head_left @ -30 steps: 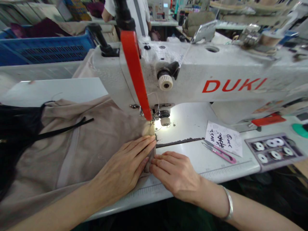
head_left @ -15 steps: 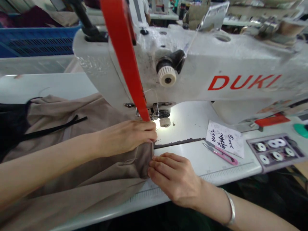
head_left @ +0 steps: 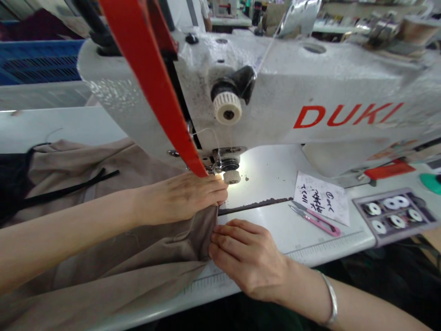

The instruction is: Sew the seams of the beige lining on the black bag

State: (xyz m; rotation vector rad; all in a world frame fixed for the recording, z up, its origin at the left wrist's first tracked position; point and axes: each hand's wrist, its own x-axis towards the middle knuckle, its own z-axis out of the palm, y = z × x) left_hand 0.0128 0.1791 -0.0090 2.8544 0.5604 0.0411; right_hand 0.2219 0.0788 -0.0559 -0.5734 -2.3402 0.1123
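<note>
A beige garment (head_left: 113,239) with a black strap lies on the white sewing table, its edge pushed up to the needle area (head_left: 220,168) of a white sewing machine (head_left: 275,101). My left hand (head_left: 179,197) is curled over the fabric's edge right under the presser foot, fingers closed on the cloth. My right hand (head_left: 244,255) rests just in front, fingertips pressed together on the folded fabric edge. A red strip (head_left: 155,87) hangs across the machine's front.
A handwritten paper slip (head_left: 320,197), pink thread snips (head_left: 315,219) and a tray of bobbins (head_left: 392,216) lie to the right. A blue crate (head_left: 37,66) stands at the back left. A dark fabric strip (head_left: 255,205) lies on the table (head_left: 69,128).
My left hand rose from lying flat on the fabric to gripping its edge at the presser foot. The view moved closer to the machine. My right hand barely shifted.
</note>
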